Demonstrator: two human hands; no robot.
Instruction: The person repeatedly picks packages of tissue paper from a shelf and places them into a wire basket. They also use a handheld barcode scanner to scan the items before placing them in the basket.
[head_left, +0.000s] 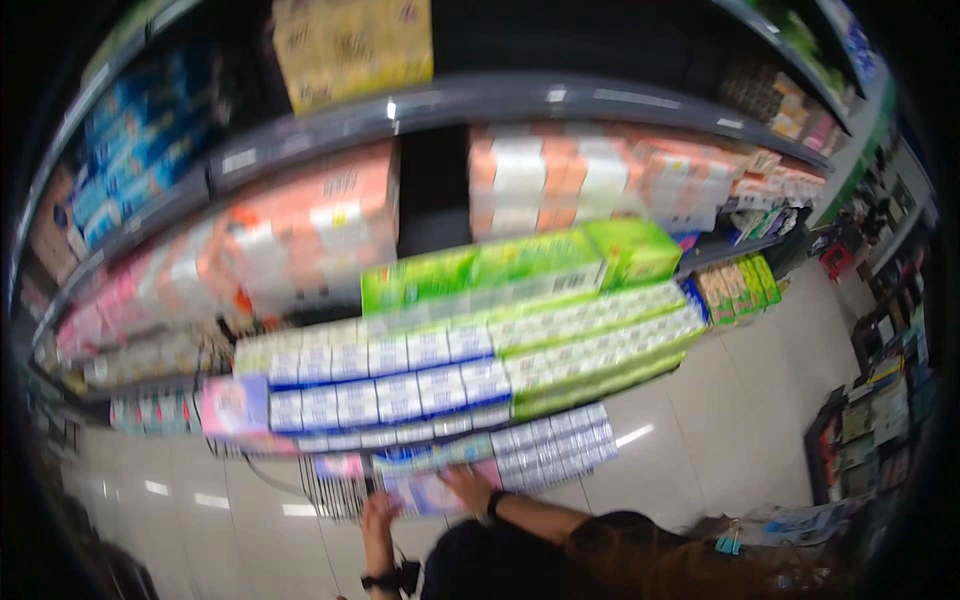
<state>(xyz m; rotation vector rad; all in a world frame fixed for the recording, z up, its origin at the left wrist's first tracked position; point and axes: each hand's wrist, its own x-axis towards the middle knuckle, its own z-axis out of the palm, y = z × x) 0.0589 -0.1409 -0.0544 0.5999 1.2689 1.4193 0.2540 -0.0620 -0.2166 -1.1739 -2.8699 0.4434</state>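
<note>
A pink and purple soft pack (420, 492), likely paper goods, lies low before me at the foot of a shop display. My right hand (469, 487), with a dark band at the wrist, rests with its fingers over the top of this pack. At the pack's left end is my left hand (381, 511), also banded at the wrist; its fingertips reach the pack's edge. Motion blur hides whether either hand grips it. Beside the pack on the right sit pale lilac-grey wrapped packs (553, 448). A wire rack (330, 487) shows just left of my left hand.
White and blue packs (397, 394) and green-edged packs (600, 337) are stacked above my hands. A long green carton (480, 270) tops them. Orange and white bundles (555, 176) fill the shelf behind. Pale tiled floor (660, 472) surrounds the display; another display stand (862, 442) is at right.
</note>
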